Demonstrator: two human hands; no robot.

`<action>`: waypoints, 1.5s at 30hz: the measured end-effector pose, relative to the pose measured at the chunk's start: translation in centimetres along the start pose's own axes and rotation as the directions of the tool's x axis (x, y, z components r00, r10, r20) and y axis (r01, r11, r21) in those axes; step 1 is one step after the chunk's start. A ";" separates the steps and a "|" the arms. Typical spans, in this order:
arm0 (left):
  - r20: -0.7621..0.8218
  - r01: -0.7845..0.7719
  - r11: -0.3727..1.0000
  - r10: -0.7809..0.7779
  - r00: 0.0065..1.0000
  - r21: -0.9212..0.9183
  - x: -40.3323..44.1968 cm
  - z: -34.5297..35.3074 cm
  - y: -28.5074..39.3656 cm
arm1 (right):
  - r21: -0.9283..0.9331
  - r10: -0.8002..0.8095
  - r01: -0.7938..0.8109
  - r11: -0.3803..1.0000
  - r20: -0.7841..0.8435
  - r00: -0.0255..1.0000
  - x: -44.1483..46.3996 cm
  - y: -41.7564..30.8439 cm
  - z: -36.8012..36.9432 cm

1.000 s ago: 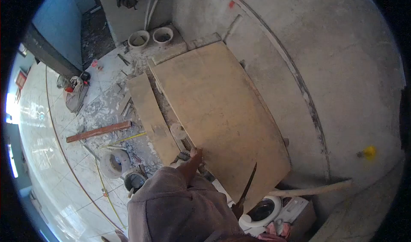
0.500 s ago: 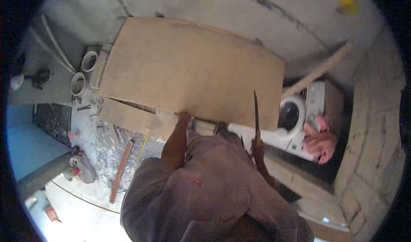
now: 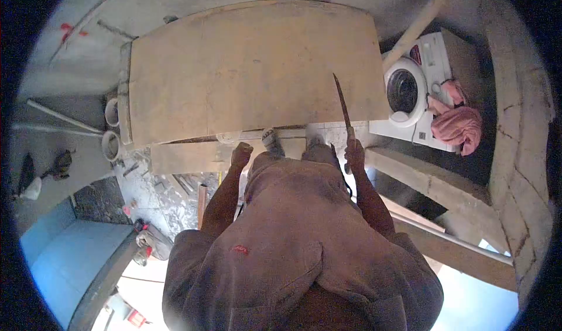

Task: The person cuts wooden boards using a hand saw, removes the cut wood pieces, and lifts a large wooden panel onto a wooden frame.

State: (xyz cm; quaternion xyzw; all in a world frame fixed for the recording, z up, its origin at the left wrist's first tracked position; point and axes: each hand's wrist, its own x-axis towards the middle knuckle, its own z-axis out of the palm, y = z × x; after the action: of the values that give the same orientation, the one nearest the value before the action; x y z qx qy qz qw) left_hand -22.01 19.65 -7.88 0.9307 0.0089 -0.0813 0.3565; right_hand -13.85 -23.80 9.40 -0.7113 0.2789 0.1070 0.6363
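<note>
My right hand [image 3: 353,154] is closed round the handle of a hand saw [image 3: 344,109], whose narrow dark blade points up and away from me. The blade passes in front of a large brown board [image 3: 252,67]. My left hand [image 3: 242,154] is curled into a fist near the board's front edge, with nothing showing in it. Below that edge lies a separate narrow strip of board [image 3: 187,157]. My feet are partly visible beside the strip.
At right stands a white washing machine [image 3: 433,67] with a pink cloth [image 3: 459,126] on it. A long wooden pole [image 3: 421,23] leans beside it. Pipes, buckets [image 3: 110,145] and scattered debris are on the left. A concrete ledge [image 3: 427,173] runs to my right.
My left hand has come away from the board's edge and closed into a fist. My right hand still holds the saw. The view has shifted, showing more of the washing machine.
</note>
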 end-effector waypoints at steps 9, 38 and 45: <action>0.126 0.020 0.987 0.000 0.992 -0.158 3.5 -5.7 12.5 | 0.030 -0.110 0.109 0.994 0.023 0.994 -2.1 0.2 1.1; 0.249 0.622 0.246 -0.762 0.598 -0.743 -5.7 -5.1 4.8 | 0.522 0.285 -0.143 0.841 -0.202 0.937 -17.8 11.2 -6.1; 0.153 0.389 0.081 -0.831 0.535 -0.918 -2.2 -10.1 -2.1 | -0.859 -0.074 0.075 0.506 0.043 0.996 -6.4 7.4 -5.5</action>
State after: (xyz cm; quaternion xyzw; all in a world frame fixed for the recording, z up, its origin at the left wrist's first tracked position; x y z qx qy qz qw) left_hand -22.87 28.03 -1.58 0.4829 0.5275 -0.0094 0.6989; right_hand -24.16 -27.70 7.26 -0.9441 0.1583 0.2042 0.2048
